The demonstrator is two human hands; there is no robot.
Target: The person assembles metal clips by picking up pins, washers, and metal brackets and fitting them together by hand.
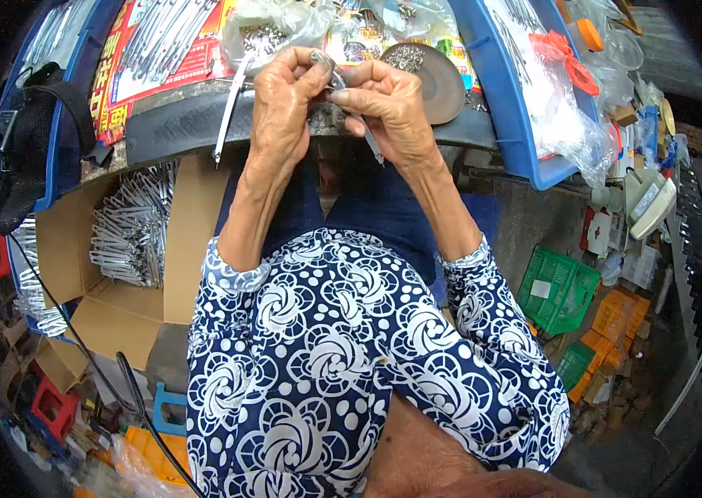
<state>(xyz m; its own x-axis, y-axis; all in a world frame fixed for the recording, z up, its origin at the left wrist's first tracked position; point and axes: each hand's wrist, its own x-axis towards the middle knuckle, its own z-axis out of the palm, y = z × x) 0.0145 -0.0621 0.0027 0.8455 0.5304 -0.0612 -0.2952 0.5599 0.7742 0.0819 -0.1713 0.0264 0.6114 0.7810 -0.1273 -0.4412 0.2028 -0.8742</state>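
Note:
My left hand (283, 104) and my right hand (392, 108) meet over the near edge of the table, fingertips pinched. Between them is a slim silver metal part (336, 81); a flat shank (372, 144) hangs below my right fingers, seemingly belonging to it. Fingers hide much of the part. Just left of my left hand, a long thin metal strip (230, 116) juts over the table edge, apart from my grip as far as I can see. Beside my right hand stands a round dish (444, 90) with small metal pieces (405, 58). A plastic bag (272, 25) holds more small pieces.
Silver strips (170, 37) lie on printed red-yellow sheets (114, 83). Blue trays flank me, one on the right (484, 75), one on the left (58, 158). A cardboard box (193, 224) of metal parts (131, 228) stands below left; a green crate (558, 290) sits at right.

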